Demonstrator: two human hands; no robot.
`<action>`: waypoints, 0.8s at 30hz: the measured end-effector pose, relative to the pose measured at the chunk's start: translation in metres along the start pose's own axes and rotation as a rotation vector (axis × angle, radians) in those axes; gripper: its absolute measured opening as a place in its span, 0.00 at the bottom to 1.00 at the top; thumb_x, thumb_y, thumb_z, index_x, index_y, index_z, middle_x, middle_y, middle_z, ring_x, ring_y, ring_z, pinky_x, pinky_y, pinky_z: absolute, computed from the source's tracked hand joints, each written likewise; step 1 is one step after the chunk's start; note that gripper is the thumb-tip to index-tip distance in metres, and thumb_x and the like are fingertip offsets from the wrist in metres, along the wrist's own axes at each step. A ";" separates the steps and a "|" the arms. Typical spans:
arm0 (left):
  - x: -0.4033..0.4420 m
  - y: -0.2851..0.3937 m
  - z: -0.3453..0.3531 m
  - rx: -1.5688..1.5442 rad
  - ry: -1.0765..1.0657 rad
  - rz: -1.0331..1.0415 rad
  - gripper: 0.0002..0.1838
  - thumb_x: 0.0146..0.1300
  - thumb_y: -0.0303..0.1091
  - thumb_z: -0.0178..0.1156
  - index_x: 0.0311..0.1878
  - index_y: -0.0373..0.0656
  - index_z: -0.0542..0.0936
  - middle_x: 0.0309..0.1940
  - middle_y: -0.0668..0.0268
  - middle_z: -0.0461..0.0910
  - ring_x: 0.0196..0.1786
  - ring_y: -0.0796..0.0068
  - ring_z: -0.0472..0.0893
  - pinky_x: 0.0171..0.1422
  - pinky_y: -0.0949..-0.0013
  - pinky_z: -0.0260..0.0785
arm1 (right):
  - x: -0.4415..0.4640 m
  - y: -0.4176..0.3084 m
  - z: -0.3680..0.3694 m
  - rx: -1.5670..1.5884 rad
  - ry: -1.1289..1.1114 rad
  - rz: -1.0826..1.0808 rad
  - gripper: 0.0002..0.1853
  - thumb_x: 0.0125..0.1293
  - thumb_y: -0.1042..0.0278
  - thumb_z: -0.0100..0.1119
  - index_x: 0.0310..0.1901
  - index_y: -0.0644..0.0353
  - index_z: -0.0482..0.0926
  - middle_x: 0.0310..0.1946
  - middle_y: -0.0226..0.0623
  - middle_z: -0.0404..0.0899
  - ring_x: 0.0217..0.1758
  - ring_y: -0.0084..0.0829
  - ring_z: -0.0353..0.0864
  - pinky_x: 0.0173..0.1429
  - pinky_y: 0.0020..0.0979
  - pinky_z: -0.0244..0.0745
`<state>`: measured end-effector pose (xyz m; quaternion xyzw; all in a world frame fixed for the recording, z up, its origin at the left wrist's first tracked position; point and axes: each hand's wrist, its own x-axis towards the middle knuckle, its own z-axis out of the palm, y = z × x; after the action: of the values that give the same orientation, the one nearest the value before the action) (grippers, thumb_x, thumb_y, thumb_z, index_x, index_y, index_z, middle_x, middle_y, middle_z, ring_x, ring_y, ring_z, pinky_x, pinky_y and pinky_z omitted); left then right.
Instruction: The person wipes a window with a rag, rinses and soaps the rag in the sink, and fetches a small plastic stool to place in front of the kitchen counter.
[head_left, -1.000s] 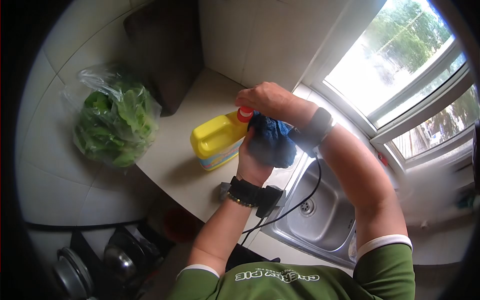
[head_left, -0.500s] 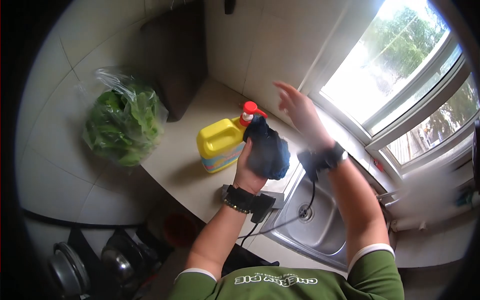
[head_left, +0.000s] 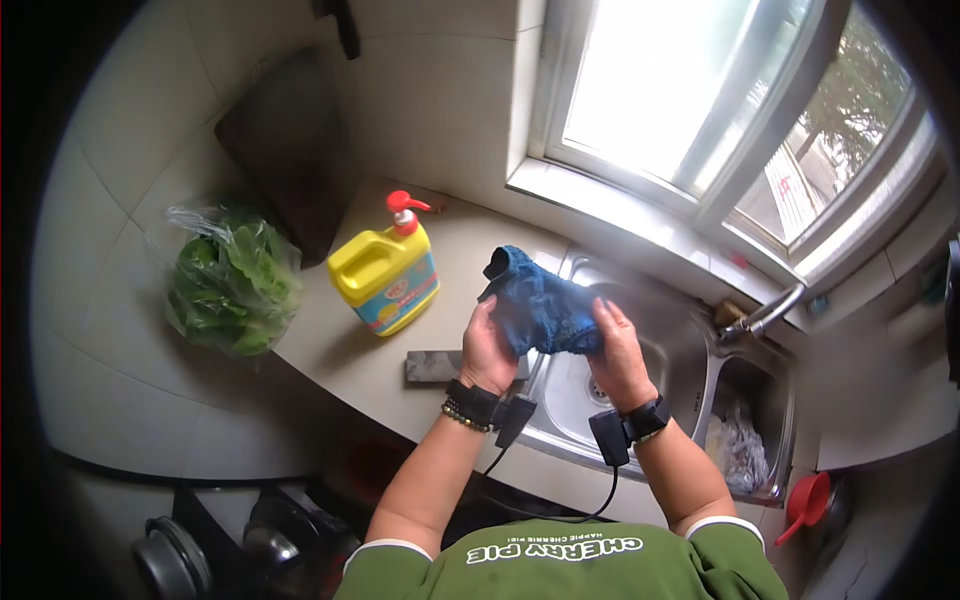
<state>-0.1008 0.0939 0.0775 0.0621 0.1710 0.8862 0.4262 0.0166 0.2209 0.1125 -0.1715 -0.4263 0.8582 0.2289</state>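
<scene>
A crumpled dark blue cloth (head_left: 545,305) is held up between my two hands, above the left rim of the sink. My left hand (head_left: 488,350) grips its left end, thumb up along the edge. Its right end is in my right hand (head_left: 622,355), with the thumb on the near side and the other fingers partly hidden. Left of the cloth, a yellow jug (head_left: 385,280) with a red pump top stands upright on the counter. Below my left hand lies a grey whetstone-like block (head_left: 432,367), partly covered by that hand.
The steel sink (head_left: 665,365) has two basins and a faucet (head_left: 765,315); crumpled plastic (head_left: 735,450) lies in the right one. A bag of leafy greens (head_left: 235,285) hangs at the left. A red ladle-like scoop (head_left: 805,505) is at the lower right. Cables run from my wrist bands.
My right hand came down from near the window and took hold of the cloth's right end. The cloth is now spread wider between both hands. The view has shifted toward the right.
</scene>
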 end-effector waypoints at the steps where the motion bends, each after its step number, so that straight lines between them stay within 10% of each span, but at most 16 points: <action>1: -0.007 -0.010 0.011 -0.035 -0.002 0.048 0.23 0.68 0.43 0.46 0.62 0.44 0.69 0.59 0.63 0.74 0.62 0.64 0.72 0.69 0.58 0.59 | -0.007 -0.006 -0.005 0.036 0.029 -0.067 0.11 0.72 0.64 0.50 0.47 0.63 0.76 0.40 0.32 0.81 0.40 0.21 0.79 0.48 0.24 0.75; 6: -0.037 -0.066 0.048 -0.115 -0.068 0.120 0.26 0.69 0.50 0.48 0.66 0.48 0.66 0.64 0.63 0.69 0.65 0.61 0.68 0.72 0.54 0.55 | -0.046 -0.041 -0.017 -0.191 0.163 -0.340 0.13 0.71 0.62 0.52 0.48 0.63 0.76 0.38 0.29 0.80 0.40 0.21 0.78 0.48 0.23 0.73; 11: -0.058 -0.117 0.073 0.069 -0.016 0.083 0.28 0.71 0.54 0.44 0.66 0.47 0.65 0.62 0.61 0.70 0.63 0.63 0.69 0.70 0.55 0.58 | -0.093 -0.040 -0.030 -1.223 -0.113 -0.955 0.16 0.64 0.69 0.55 0.51 0.67 0.76 0.49 0.50 0.70 0.62 0.51 0.65 0.63 0.42 0.64; 12: -0.062 -0.123 0.077 0.128 -0.025 0.095 0.27 0.73 0.54 0.39 0.66 0.47 0.65 0.62 0.61 0.69 0.63 0.63 0.69 0.70 0.57 0.58 | -0.104 -0.030 -0.033 -1.265 -0.241 -0.902 0.19 0.62 0.66 0.56 0.53 0.65 0.76 0.53 0.50 0.69 0.68 0.54 0.58 0.66 0.50 0.58; 13: -0.064 -0.130 0.074 -0.132 -0.488 -0.021 0.26 0.74 0.52 0.38 0.65 0.46 0.64 0.60 0.62 0.70 0.61 0.67 0.71 0.67 0.63 0.62 | -0.114 -0.031 -0.033 -1.360 -0.264 -0.849 0.21 0.63 0.64 0.56 0.56 0.62 0.75 0.57 0.51 0.66 0.70 0.55 0.54 0.69 0.53 0.52; 15: -0.085 -0.146 0.091 0.014 -0.025 -0.011 0.26 0.75 0.50 0.34 0.65 0.41 0.64 0.64 0.59 0.66 0.66 0.63 0.66 0.72 0.59 0.55 | -0.098 -0.034 -0.049 -1.383 -0.171 -0.760 0.22 0.64 0.62 0.55 0.58 0.60 0.73 0.61 0.52 0.62 0.72 0.55 0.50 0.70 0.54 0.48; 24: -0.104 -0.160 0.101 0.264 0.001 0.155 0.28 0.75 0.49 0.35 0.73 0.47 0.55 0.68 0.62 0.61 0.69 0.67 0.62 0.74 0.62 0.50 | -0.116 -0.028 -0.077 -0.910 -0.420 -0.421 0.35 0.72 0.63 0.45 0.71 0.68 0.41 0.70 0.65 0.43 0.75 0.56 0.43 0.76 0.39 0.43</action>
<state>0.1084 0.1308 0.1181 0.1303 0.2810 0.8862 0.3444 0.1580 0.2236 0.1028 0.0109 -0.8164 0.5383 0.2086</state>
